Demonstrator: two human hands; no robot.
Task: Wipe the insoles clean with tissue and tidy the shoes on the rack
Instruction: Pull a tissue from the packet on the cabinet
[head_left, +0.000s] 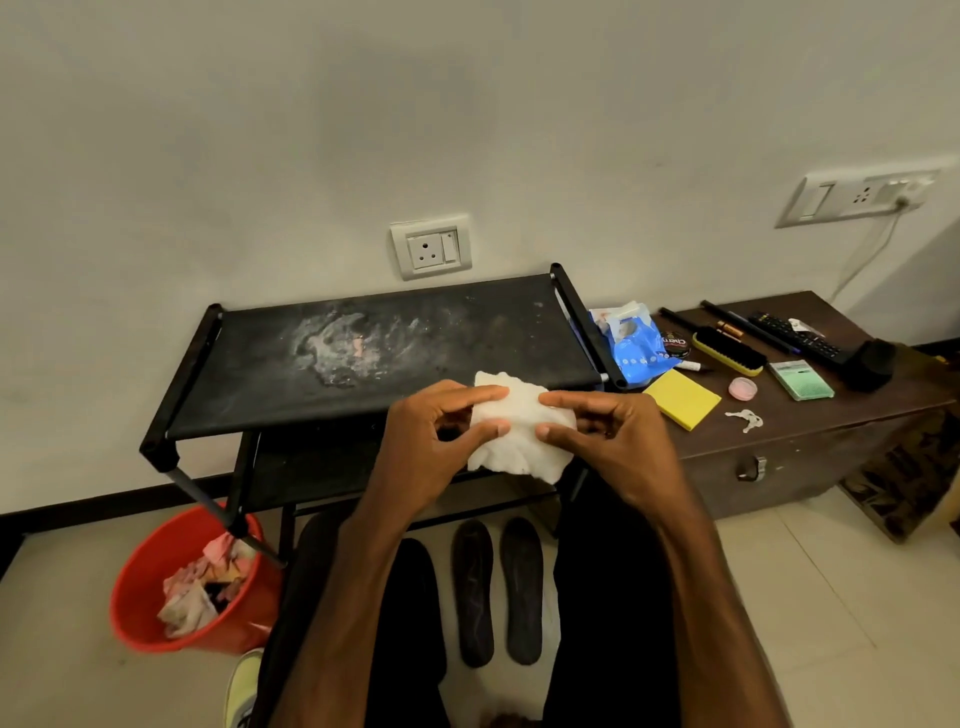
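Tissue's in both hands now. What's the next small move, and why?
Probably free the left hand and reach down for the left insole, leaving the tissue in the right hand. Both hands pinch the tissue in the air, while that insole and the one beside it lie untouched on the floor, so no wiping can start yet.

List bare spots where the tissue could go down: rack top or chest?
The tissue fits on the rack top, left of the white smear, or right of it up to the rail. On the chest, the front strip right of the keys. Crowded: chest back, with brush, remote, blue pack.
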